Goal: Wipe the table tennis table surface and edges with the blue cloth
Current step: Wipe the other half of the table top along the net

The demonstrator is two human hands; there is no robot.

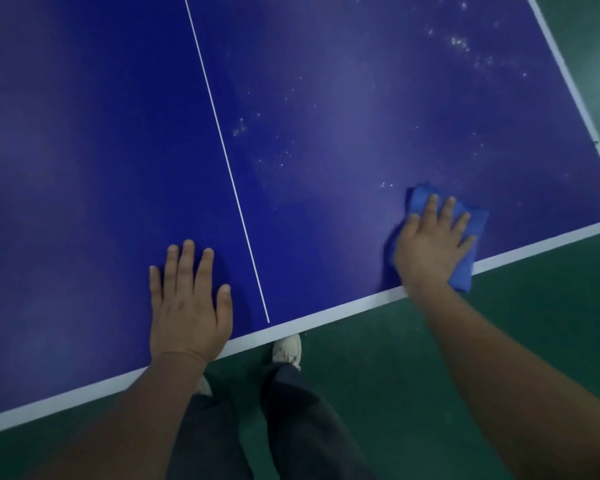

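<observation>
The dark blue table tennis table [84,133] fills most of the view, with a thin white centre line [222,147] and white edge bands. My right hand [430,247] presses flat with straight fingers on the folded blue cloth [475,223] at the near edge, close to the right corner; part of the cloth hangs over the white edge band [326,322]. My left hand [187,306] lies flat and spread on the table left of the centre line, holding nothing. Pale specks [459,43] dot the right half of the surface.
Green floor [430,375] lies below the near edge and beyond the right edge. My legs in dark trousers and a light shoe [286,349] stand right against the table's near edge.
</observation>
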